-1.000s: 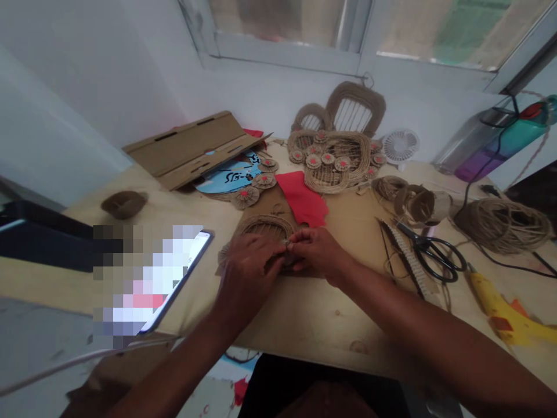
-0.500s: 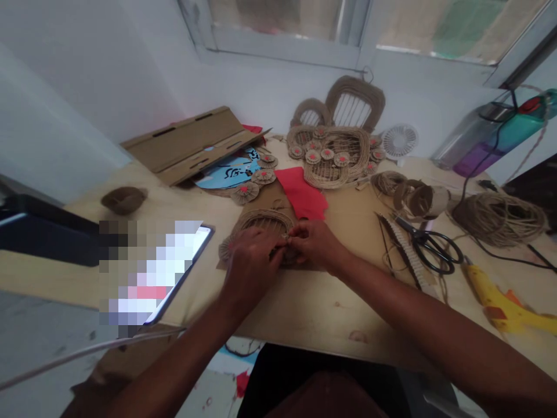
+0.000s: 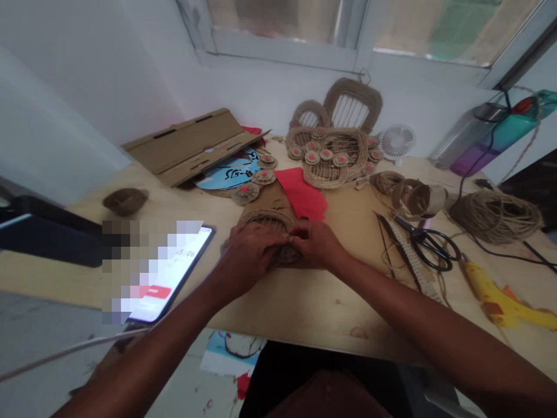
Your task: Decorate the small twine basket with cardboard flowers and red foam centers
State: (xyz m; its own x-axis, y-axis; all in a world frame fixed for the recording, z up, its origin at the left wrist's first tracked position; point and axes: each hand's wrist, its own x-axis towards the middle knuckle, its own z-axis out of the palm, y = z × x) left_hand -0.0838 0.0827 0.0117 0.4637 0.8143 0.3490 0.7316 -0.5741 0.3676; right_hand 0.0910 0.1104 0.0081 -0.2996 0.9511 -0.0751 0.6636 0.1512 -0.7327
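Observation:
Both hands meet over a small jute-twine frame [image 3: 272, 216] that rests on brown cardboard [image 3: 352, 226]. My left hand [image 3: 248, 249] lies across the frame's near left part, thumb and fingers closed at the tips. Opposite it, my right hand [image 3: 319, 241] pinches near the same spot, its fingertips almost touching the left ones. Whatever is between the fingertips is too small to make out. Just below them shows part of a pleated jute rosette [image 3: 288, 253]. A piece of red cloth [image 3: 302, 191] lies right behind my hands.
To the right are black-handled scissors [image 3: 435, 247], a yellow glue gun [image 3: 496, 296] and a twine coil [image 3: 500, 217]. A lit phone [image 3: 174, 278] stands at left. Finished jute frames with rosettes [image 3: 335, 154], a small white fan [image 3: 397, 142] and a cardboard box [image 3: 187, 142] are behind.
My left hand has shifted slightly and now covers the rosette at the frame's left side. More of the rosette under the fingertips shows. The view has moved a little.

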